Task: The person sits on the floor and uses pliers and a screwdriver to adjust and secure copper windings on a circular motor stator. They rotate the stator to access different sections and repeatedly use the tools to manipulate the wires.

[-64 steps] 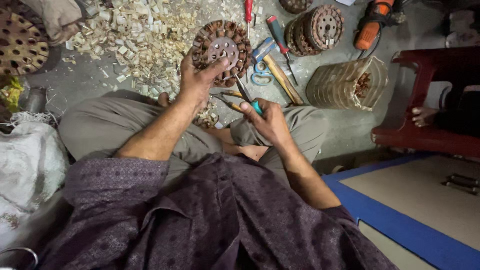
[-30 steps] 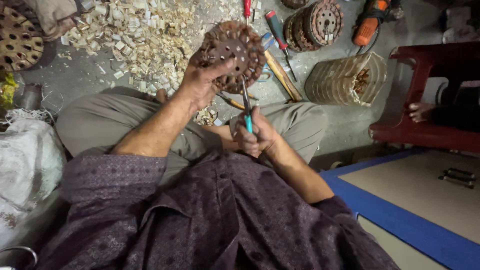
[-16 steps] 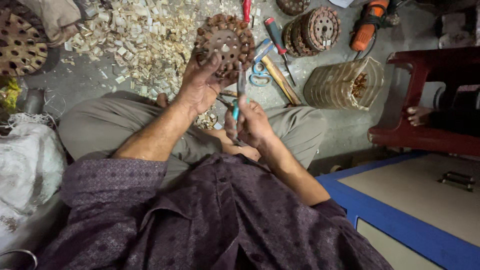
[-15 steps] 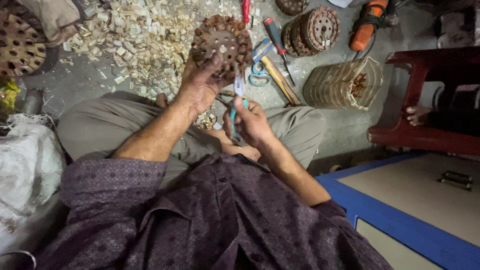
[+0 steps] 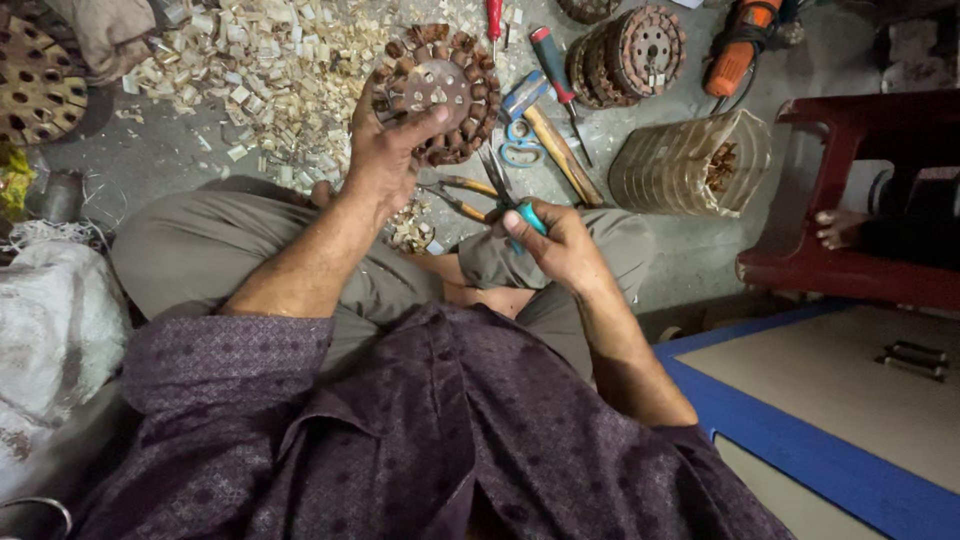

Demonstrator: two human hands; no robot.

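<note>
Two hands work over a grey concrete floor (image 5: 160,165), seen from above a person sitting cross-legged in a dark patterned shirt and grey trousers. Nearest on the right lies a blue-edged mat (image 5: 800,440); on the left, a white sack (image 5: 50,330).

The right hand (image 5: 560,245) is clenched around the teal grips of pliers (image 5: 505,190), whose dark nose points up toward the stator. The left hand (image 5: 385,160) grasps a round stator (image 5: 435,90) by its lower left edge, thumb laid across its face, holding it tilted up off the floor. The stator, ringed with brown copper coils, sits just beyond the left hand and just above and left of the pliers' tip; whether the tip touches it cannot be told.

Beyond the knees lie orange-handled cutters (image 5: 455,195), blue scissors (image 5: 520,150), a wooden-handled hammer (image 5: 555,145) and a red-and-blue screwdriver (image 5: 560,85). To the right stands a ribbed metal core (image 5: 690,165), beside a dark red stool (image 5: 860,200). Farther off spread pale paper scraps (image 5: 260,70), more stators (image 5: 630,50) and an orange power tool (image 5: 740,50).
</note>
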